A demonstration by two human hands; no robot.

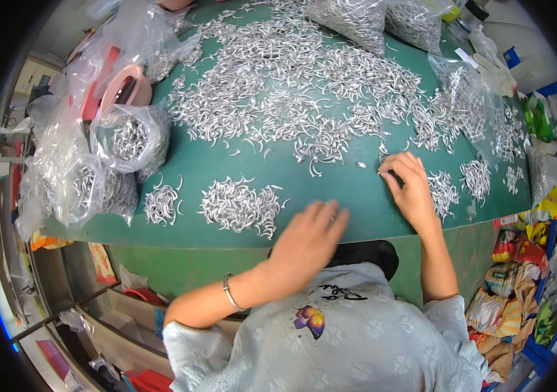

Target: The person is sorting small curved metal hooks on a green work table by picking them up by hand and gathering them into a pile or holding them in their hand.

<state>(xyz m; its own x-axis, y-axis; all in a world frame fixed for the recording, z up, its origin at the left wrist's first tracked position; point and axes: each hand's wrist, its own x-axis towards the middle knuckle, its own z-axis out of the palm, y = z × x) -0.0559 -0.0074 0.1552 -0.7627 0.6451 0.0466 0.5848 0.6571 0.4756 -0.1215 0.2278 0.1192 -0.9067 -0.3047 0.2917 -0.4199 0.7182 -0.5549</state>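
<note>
A large spread of small silver metal hooks (291, 85) covers the far part of a green table (193, 166). Two smaller heaps of the same hooks (239, 204) lie near the front edge. My left hand (308, 238) hovers palm down over the table's front edge, blurred, fingers together, just right of those heaps. My right hand (409, 186) rests on the table with its fingertips pinched on a small metal piece, beside another small heap (445, 189). A single loose piece (360, 165) lies just left of it.
Clear plastic bags filled with hooks (131, 137) stand at the table's left, with more bags (376, 19) at the far edge and right. Pink tape rolls (125, 88) sit at the left. Colourful packets (520, 261) are piled on the floor at right.
</note>
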